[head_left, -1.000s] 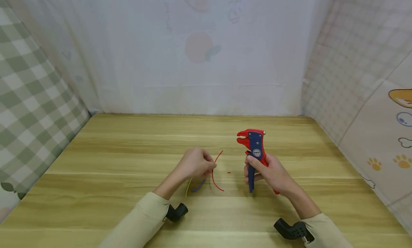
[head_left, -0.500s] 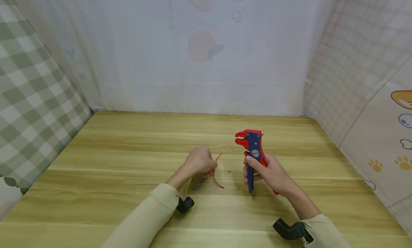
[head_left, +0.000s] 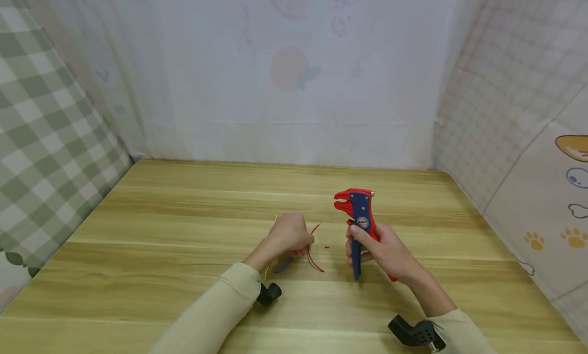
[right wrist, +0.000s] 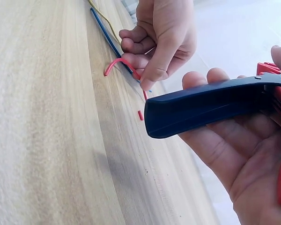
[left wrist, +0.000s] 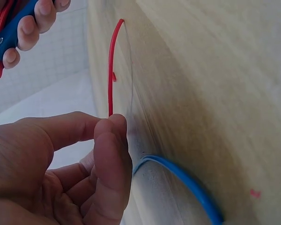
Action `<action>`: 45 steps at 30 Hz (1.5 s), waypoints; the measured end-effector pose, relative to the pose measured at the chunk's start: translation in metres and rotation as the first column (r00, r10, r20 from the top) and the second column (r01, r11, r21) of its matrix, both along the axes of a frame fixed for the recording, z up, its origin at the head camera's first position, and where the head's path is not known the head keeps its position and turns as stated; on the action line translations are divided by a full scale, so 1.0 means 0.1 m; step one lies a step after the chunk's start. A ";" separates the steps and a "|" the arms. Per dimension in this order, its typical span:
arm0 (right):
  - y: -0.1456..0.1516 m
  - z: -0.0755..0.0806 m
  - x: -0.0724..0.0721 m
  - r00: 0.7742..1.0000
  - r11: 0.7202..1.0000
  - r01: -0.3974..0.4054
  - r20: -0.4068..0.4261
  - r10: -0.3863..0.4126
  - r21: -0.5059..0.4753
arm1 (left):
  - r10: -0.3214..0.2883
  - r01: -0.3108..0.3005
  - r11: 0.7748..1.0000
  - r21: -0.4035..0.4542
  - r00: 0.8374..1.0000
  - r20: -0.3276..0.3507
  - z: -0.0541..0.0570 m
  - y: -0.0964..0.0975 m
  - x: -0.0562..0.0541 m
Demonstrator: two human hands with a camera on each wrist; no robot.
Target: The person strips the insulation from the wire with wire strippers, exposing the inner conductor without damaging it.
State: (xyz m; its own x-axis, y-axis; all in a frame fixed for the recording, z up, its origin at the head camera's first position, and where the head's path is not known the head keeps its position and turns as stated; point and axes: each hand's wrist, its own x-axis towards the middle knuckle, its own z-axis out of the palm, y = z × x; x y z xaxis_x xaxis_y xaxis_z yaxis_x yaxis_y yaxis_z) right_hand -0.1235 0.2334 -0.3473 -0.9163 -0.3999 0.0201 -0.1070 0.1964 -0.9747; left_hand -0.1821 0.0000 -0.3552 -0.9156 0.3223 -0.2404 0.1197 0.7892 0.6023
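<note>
My left hand pinches a curved red wire near its middle, between thumb and forefinger, just over the table. Both ends of that wire stick out from the fingertips. A blue wire and a yellow wire lie on the table by this hand, which partly covers them. My right hand grips a blue and red wire stripper by its handles. The tool stands upright, its red nose pointing left and parted, with no wire between. A short red piece lies on the table between the hands.
The wood-patterned table spreads around both hands. A white cloth hangs behind it, with a green checked cloth on the left and a patterned cloth on the right. Tiny red bits lie near the blue wire.
My left hand has shifted slightly right with the red wire, and the yellow wire's far end now shows behind it. My right hand and the wire stripper have stayed nearly still.
</note>
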 end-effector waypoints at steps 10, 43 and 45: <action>0.00 0.00 -0.03 1.000 1.000 -0.019 -0.005 0.019 0.003 | -0.030 0.028 0.999 -0.044 0.999 -0.044 -0.13 -0.03 -0.06; 0.00 -0.04 -0.05 0.998 0.998 -0.053 0.019 0.052 0.032 | -0.033 0.020 0.993 -0.115 0.993 -0.110 -0.02 -0.28 0.15; -0.01 -0.05 -0.05 0.998 0.998 -0.058 0.020 0.057 0.030 | -0.027 0.012 0.991 -0.130 0.993 -0.114 -0.09 -0.26 0.10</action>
